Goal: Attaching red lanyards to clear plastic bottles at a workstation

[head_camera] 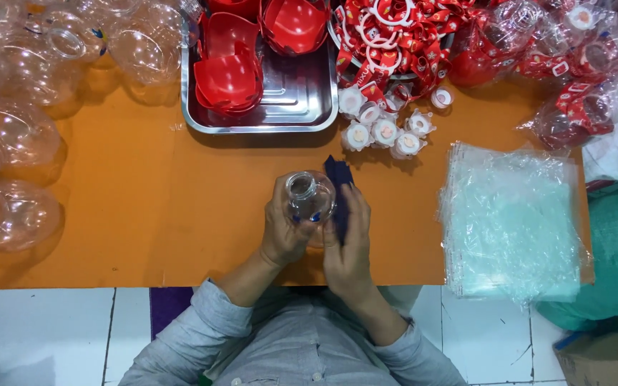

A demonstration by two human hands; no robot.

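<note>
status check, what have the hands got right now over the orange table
Left hand grips clear round bottle. Right hand presses dark blue cloth against its side. Nothing in the way; steel tray and white caps sit beyond.

A stack of clear, square plastic bags point(513, 221) is lying flat on the orange table point(144, 207), well to the right of the right hand point(348, 243); a brown cardboard box point(595, 357) is sitting lower right, beyond the table's edge
</note>
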